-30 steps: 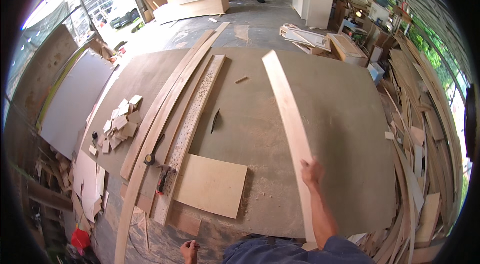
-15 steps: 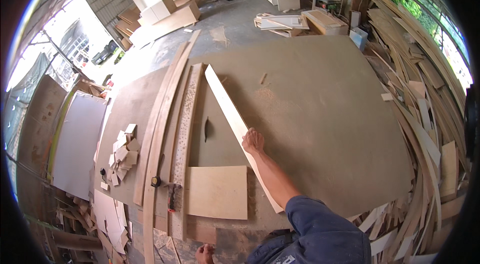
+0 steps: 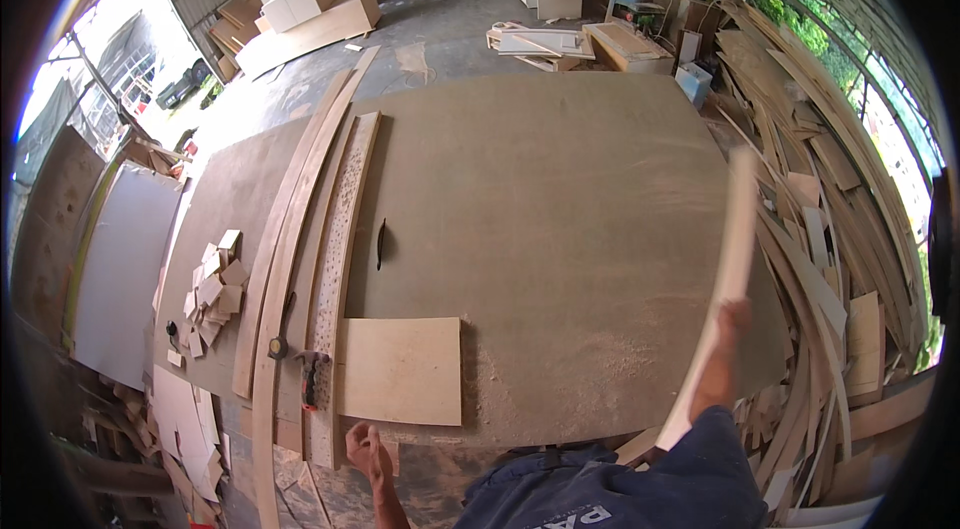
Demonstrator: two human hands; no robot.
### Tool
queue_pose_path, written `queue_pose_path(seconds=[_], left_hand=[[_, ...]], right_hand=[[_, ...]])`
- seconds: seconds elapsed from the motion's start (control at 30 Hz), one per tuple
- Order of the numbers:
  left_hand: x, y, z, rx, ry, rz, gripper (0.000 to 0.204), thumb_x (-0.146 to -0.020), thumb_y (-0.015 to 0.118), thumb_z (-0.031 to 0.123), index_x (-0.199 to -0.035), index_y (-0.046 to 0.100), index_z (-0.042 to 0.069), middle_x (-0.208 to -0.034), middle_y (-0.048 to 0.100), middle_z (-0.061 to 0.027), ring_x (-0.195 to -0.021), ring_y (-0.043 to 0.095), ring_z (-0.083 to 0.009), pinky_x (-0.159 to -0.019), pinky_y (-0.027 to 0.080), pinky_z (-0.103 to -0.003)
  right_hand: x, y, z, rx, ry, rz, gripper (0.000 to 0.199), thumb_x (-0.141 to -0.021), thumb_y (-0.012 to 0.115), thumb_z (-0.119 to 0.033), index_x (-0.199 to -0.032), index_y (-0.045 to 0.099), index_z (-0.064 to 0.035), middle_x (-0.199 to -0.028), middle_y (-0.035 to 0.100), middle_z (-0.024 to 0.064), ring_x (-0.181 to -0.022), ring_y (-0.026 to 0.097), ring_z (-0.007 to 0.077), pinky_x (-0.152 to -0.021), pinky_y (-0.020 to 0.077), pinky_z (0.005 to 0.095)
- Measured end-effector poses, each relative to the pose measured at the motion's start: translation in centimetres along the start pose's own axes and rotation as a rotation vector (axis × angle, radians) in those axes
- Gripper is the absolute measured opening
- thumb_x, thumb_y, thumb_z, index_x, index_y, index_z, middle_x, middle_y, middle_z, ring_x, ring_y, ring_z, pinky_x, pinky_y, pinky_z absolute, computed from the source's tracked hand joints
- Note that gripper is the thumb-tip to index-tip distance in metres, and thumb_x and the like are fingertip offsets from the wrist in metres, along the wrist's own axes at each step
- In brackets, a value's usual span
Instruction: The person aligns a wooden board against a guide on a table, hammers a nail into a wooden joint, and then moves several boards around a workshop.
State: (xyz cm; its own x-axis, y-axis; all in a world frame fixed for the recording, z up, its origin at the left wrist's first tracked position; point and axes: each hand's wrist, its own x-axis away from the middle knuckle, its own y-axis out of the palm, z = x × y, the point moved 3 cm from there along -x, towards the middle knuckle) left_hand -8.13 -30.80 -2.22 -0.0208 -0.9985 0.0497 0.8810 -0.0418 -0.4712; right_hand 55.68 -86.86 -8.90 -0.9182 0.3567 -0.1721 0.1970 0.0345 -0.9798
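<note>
My right hand point(image 3: 733, 321) grips a long pale wooden strip point(image 3: 728, 264), blurred with motion, held over the right edge of the big brown table point(image 3: 560, 219) and above the pile of offcut strips point(image 3: 820, 259) beside it. My left hand point(image 3: 367, 451) hangs low at the table's near edge with fingers loosely curled, holding nothing, just below a square plywood panel point(image 3: 402, 370). A saw blade point(image 3: 380, 242) sticks up from a slot in the table top.
Long curved strips point(image 3: 300, 219) and a perforated board lie along the table's left side, with a tape measure point(image 3: 277, 346) and small wood blocks point(image 3: 214, 281). Sawdust covers the near table. Boards and cabinets stand on the floor beyond.
My right hand has swung the long strip from the table's middle over to the right edge, above the offcut pile. My left hand stays low at the near edge.
</note>
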Motion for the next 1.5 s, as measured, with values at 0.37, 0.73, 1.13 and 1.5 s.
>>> queue_pose_path(seconds=[0.37,0.73,1.13,1.5], left_hand=[[-11.6,9.0,8.8,-0.980,0.833,-0.896,0.152,-0.034,0.098,0.041,-0.159,0.014,0.018,-0.159,0.014,-0.0271,-0.148,0.016,-0.0452,-0.112,0.022,-0.066],[-16.8,15.8,6.1,-0.993,0.944,-1.054,0.168,-0.014,0.097,0.045,-0.157,0.015,0.011,-0.159,0.024,-0.0206,-0.149,0.018,-0.0397,-0.113,0.017,-0.069],[-22.5,16.9,-2.9,-1.031,0.733,-1.128,0.112,-0.066,0.089,0.026,-0.153,0.023,0.003,-0.154,0.029,-0.0282,-0.131,0.041,-0.0446,-0.113,0.036,-0.054],[-4.6,10.5,0.7,-0.727,0.764,-0.739,0.081,-0.080,0.077,0.045,-0.142,0.049,0.002,-0.152,0.038,-0.0269,-0.143,0.035,-0.0395,-0.117,0.031,-0.043]], right_hand=[[18.0,-16.1,24.4,0.074,0.237,0.286,0.051,-0.090,0.066,-0.040,-0.115,0.066,0.0041,-0.100,0.071,0.0235,-0.087,0.069,0.0420,-0.072,0.0541,0.0495],[30.9,-15.4,23.3,-0.169,0.090,0.251,0.032,-0.088,0.072,-0.032,-0.094,0.062,-0.0019,-0.083,0.065,0.0226,-0.079,0.062,0.0449,-0.068,0.0476,0.0504],[41.6,-14.0,23.9,-0.443,0.017,0.172,0.034,-0.088,0.071,-0.031,-0.091,0.056,-0.0006,-0.078,0.060,0.0196,-0.076,0.061,0.0410,-0.066,0.0466,0.0483],[49.0,-12.3,27.8,-0.568,0.018,0.074,0.029,-0.087,0.072,-0.029,-0.093,0.065,-0.0023,-0.077,0.063,0.0189,-0.073,0.062,0.0414,-0.064,0.0480,0.0488]])
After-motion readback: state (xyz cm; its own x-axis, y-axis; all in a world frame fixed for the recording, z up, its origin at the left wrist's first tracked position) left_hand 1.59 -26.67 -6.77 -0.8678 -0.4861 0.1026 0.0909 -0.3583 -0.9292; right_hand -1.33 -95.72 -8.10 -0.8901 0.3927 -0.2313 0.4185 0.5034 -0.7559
